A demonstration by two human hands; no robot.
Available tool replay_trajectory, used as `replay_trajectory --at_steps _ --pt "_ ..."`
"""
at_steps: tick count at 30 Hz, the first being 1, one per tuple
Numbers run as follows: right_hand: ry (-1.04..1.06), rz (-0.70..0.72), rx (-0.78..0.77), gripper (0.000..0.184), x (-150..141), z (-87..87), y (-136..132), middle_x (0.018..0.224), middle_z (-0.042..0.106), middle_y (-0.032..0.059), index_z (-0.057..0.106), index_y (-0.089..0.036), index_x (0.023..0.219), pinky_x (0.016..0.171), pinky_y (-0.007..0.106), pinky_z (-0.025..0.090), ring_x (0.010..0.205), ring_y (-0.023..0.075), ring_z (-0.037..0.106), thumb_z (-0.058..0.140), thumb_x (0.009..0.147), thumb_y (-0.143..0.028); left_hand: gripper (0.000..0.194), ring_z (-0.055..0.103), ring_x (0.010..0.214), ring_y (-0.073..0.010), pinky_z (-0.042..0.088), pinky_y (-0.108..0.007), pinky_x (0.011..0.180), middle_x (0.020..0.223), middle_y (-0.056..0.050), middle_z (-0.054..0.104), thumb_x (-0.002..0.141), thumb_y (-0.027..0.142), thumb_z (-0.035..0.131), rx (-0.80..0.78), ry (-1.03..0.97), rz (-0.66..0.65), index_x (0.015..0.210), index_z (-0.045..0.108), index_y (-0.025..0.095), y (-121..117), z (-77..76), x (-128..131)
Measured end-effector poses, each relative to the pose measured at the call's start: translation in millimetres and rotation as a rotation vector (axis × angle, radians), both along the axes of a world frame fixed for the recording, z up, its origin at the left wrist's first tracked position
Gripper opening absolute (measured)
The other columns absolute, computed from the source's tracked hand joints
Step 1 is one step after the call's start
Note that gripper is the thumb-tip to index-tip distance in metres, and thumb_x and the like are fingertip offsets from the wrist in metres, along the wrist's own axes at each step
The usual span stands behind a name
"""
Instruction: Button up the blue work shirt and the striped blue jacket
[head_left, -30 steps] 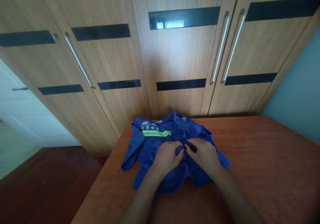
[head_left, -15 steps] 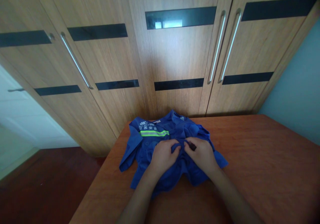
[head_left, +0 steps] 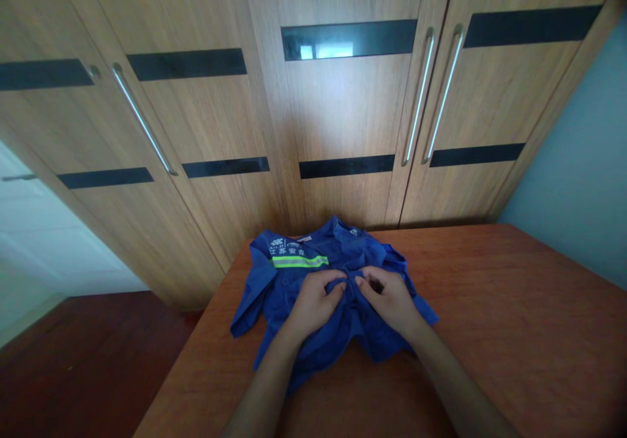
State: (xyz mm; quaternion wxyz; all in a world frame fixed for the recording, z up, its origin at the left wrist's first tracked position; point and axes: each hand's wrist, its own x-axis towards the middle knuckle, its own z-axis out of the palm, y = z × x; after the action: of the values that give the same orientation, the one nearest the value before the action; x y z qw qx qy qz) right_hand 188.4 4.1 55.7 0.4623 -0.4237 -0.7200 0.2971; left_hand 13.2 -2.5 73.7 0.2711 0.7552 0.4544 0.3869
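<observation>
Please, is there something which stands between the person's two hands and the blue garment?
Nothing visible stands in the way: the left hand and the right hand both pinch the front of the blue garment directly. What lies under the fingers is hidden.

Blue jacket (head_left: 294,281) with white lettering (head_left: 288,251), a yellow-green and silver stripe (head_left: 300,262).

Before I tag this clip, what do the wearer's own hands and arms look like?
Left hand and right hand are bare: no gloves, no rings that I can see. Both forearms are uncovered as far as they show, with no sleeves, watch or markings visible. Upper arms are out of view.
</observation>
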Motion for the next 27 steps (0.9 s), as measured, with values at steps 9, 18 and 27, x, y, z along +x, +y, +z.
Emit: replay_trajectory --at_steps 9,18,27 --pt "-0.112 -0.066 0.086 0.027 -5 3.1 -6 0.054 0.044 -0.0046 0.048 -0.019 0.063 0.05 0.021 0.032 0.051 0.0108 0.045 0.046 0.087 -0.029 0.021 0.062 0.079 -0.0175 0.046 -0.025 0.074 0.082 -0.001 0.07 0.083 0.017 0.049 -0.044 0.036 -0.041 0.088 0.069 0.017 1 1.8 -1" --pt "-0.425 0.036 0.022 0.014 -2 -22.4 15 0.072 0.068 0.0023 0.065 -0.023 0.075 0.058 0.027 0.041 0.068 0.0199 0.062 0.051 0.078 -0.022 0.022 0.064 0.09 -0.0181 0.045 -0.026 0.086 0.092 -0.002 0.073 0.079 0.015 0.058 -0.097 0.001 -0.369 0.094 0.072 0.02 -30 21.9 30" --pt "0.573 -0.549 -0.127 0.021 52 -13.1 24 0.082 0.067 0.0014 0.062 -0.021 0.084 0.07 0.03 0.051 0.077 0.0185 0.062 0.054 0.08 -0.04 0.015 0.062 0.081 -0.0172 0.047 -0.025 0.076 0.087 -0.002 0.07 0.077 0.024 0.058 -0.057 -0.271 0.157 0.086 0.069 0.017 -17 36.9 -47"
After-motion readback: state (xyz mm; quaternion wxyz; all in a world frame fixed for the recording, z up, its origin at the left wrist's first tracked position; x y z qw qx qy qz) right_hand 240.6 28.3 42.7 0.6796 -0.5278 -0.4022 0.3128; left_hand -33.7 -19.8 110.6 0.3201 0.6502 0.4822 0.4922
